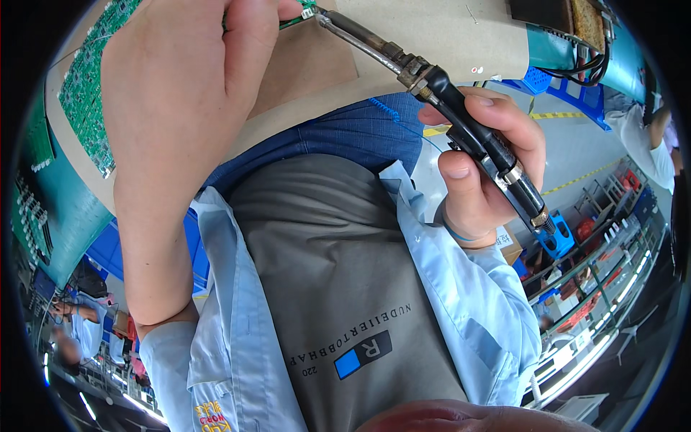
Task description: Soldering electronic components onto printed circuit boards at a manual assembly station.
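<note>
My right hand (497,158) is wrapped round a black soldering iron (453,101), with a thin metal tube running alongside its shaft. The iron slants up and left, its tip at a small white part (308,12) by the top edge of the picture. My left hand (187,57) is closed at the upper left, its fingertips partly cut off by the frame. A small green circuit board (294,24) shows at its fingers, mostly hidden behind them. Beside the left wrist, a panel of green circuit boards (83,101) lies on the tan board (432,36).
An iron stand with a brown, worn pad (589,25) and black cables stands at the upper right. The teal table edge (79,216) curves at left, with more green boards (32,137). A blue coiled cord (385,108) hangs near my lap. Other people work farther off on both sides.
</note>
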{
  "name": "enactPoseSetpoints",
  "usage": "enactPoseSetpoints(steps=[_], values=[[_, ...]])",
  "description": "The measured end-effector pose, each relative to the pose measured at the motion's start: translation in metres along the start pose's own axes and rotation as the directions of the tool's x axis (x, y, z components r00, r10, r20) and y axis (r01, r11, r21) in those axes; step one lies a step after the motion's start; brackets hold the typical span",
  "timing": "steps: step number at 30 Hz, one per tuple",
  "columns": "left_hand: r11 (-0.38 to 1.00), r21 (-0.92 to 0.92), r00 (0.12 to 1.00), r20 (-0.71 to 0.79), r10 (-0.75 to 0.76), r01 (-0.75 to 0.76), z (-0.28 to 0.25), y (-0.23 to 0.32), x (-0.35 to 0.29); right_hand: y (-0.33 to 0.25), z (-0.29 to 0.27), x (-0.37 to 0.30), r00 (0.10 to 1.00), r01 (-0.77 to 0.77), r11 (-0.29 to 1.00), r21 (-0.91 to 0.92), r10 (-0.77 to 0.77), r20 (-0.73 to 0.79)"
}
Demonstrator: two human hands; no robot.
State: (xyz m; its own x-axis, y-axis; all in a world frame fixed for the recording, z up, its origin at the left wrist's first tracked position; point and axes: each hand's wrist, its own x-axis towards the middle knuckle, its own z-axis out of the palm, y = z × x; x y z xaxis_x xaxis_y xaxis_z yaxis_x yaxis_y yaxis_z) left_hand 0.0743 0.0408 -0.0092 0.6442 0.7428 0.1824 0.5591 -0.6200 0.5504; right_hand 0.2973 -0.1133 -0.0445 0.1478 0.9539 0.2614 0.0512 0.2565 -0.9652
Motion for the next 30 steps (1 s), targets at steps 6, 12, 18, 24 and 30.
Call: enactPoseSetpoints(steps=[6, 12, 18, 24, 30], values=[[1.0, -0.027, 0.999, -0.042, -0.014, 0.013, 0.003, 0.002, -0.002, -0.001, 0.0, -0.002, 1.0, -0.005, 1.0, -0.018, 0.005, -0.003], [0.999, 0.035, 0.997, -0.065, -0.03, 0.033, 0.005, 0.002, -0.003, -0.002, -0.002, -0.005, 1.0, -0.003, 0.999, -0.039, 0.003, 0.006], [0.999, 0.024, 0.998, -0.059, -0.029, 0.031, 0.003, 0.002, -0.002, -0.005, -0.005, -0.009, 1.0, -0.013, 0.999, -0.051, 0.013, 0.003], [0.994, -0.059, 0.98, -0.176, -0.097, 0.088, 0.01, 0.004, -0.005, -0.012, -0.001, -0.012, 0.997, -0.001, 0.995, -0.1, -0.006, -0.077], [0.891, -0.453, 0.924, -0.342, -0.168, -0.006, 0.019, -0.011, -0.018, -0.014, 0.007, -0.019, 0.994, 0.028, 0.995, -0.095, -0.038, -0.103]])
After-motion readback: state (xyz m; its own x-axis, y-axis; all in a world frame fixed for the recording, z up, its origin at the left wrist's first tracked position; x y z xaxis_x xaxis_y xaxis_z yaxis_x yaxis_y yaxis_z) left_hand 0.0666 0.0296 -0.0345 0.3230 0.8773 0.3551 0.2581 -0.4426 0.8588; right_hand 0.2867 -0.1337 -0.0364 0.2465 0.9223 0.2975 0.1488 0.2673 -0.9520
